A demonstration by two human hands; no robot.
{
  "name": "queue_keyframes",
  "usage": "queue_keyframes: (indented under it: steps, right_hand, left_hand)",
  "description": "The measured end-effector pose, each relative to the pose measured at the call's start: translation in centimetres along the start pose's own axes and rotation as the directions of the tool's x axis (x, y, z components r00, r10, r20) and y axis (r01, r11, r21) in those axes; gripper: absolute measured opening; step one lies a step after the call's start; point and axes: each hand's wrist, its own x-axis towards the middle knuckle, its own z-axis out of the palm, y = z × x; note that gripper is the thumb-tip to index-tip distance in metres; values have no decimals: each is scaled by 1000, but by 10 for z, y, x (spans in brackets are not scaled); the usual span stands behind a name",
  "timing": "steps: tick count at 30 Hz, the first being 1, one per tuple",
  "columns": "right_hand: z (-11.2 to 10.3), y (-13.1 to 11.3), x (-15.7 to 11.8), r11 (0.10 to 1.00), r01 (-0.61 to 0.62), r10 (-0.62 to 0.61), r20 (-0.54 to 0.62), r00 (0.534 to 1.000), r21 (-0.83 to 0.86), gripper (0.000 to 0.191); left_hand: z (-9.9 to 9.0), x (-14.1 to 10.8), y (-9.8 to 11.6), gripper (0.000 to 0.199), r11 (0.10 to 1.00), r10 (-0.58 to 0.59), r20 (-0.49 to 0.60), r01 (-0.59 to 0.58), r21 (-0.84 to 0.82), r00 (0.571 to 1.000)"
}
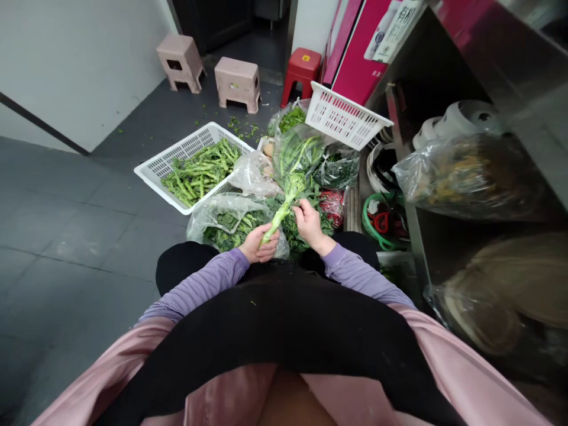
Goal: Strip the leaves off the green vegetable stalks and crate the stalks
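My left hand (261,244) is wrapped round the lower end of a thick, pale green vegetable stalk (280,214) with a bushy green head, tilted up and away from me. Close beside the stalk's upper part, my right hand (308,222) has its fingers pinched together; what they hold, if anything, is too small to make out. Beneath the hands, leafy greens (235,228) fill an open clear plastic bag (202,216). Ahead to the left, a white slotted basket (153,173) holds a heap of green stalks (199,171).
Bagged greens (299,151) and a red bag (332,207) lie ahead, with a white basket (348,115) tilted above them. At right are a green basket (377,219) and metal shelving (419,248). Pink stools (237,83) and a red stool (302,71) stand farther off.
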Motion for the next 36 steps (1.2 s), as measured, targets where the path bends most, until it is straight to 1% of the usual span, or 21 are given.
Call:
queue_keyframes:
  steps: [3,4,6,7,8,10,12,13,16,17,19,21,23,25,27,29,31,33,34,35,36]
  right_hand:
    - [-3,16,3,986,-33,64,195,979,-161,8]
    - [-4,21,9,971,-71,119,206,971,-227,6]
    - [-8,28,25,934,-187,231,113,966,-304,14]
    - [-10,28,35,927,-251,275,50,960,-280,20]
    - [-12,26,44,932,-303,312,19,950,-199,26]
    - [-10,13,56,924,-374,370,63,927,78,33]
    - [-4,-3,59,832,-424,376,196,905,357,39]
    - [-1,-10,58,790,-423,369,208,906,444,39]
    - [9,-15,56,715,-405,390,157,908,570,43]
    - [11,-14,56,687,-408,395,162,904,602,43]
    - [16,-13,54,645,-439,397,217,892,625,41]
    - [19,-14,48,623,-491,381,312,870,609,32]
    - [22,-14,42,632,-533,365,390,845,563,25]
    - [24,-10,36,670,-537,356,413,838,512,22]
    - [22,-1,33,751,-479,344,349,872,455,20]
    - [16,11,34,861,-362,300,219,929,358,20]
    - [7,21,38,927,-277,258,106,960,253,21]
    - [-1,23,43,935,-274,269,53,962,225,20]
    - [-3,19,44,915,-305,300,60,952,264,22]
    - [-5,11,43,888,-338,328,85,941,311,25]
    - [-5,2,40,841,-383,355,145,924,381,28]
  left_hand:
    - [-5,3,3,37,995,98,-48,-96,33,994]
    - [-7,4,6,36,992,118,-53,-116,49,992]
    - [-12,4,9,36,989,122,-54,-117,85,991]
    - [-13,3,10,37,989,111,-60,-105,101,992]
    - [-14,1,10,37,989,93,-71,-84,118,993]
    - [-11,-6,5,37,988,34,-108,-17,151,994]
    - [-8,-13,-3,36,982,-52,-130,74,175,990]
    - [-7,-16,-6,35,983,-53,-136,76,170,989]
    - [-14,-20,-9,35,979,-56,-89,72,190,994]
    - [-17,-21,-9,34,980,-17,-81,33,196,997]
    - [-23,-24,-11,34,974,19,-63,-4,226,998]
    - [-24,-26,-15,34,968,46,-42,-34,250,998]
    - [-21,-30,-19,35,966,62,-21,-54,254,998]
    - [-14,-37,-21,36,964,79,-27,-70,256,996]
    - [-4,-45,-21,36,958,99,-64,-78,275,993]
    - [7,-53,-21,36,940,149,-109,-107,323,983]
    - [15,-59,-22,37,904,221,-171,-136,406,960]
    - [20,-60,-25,35,832,329,-283,-135,539,901]
    - [21,-58,-28,33,786,390,-354,-107,608,850]
    - [22,-56,-31,29,741,449,-425,-62,669,786]
    - [22,-53,-34,25,690,509,-485,-1,723,711]
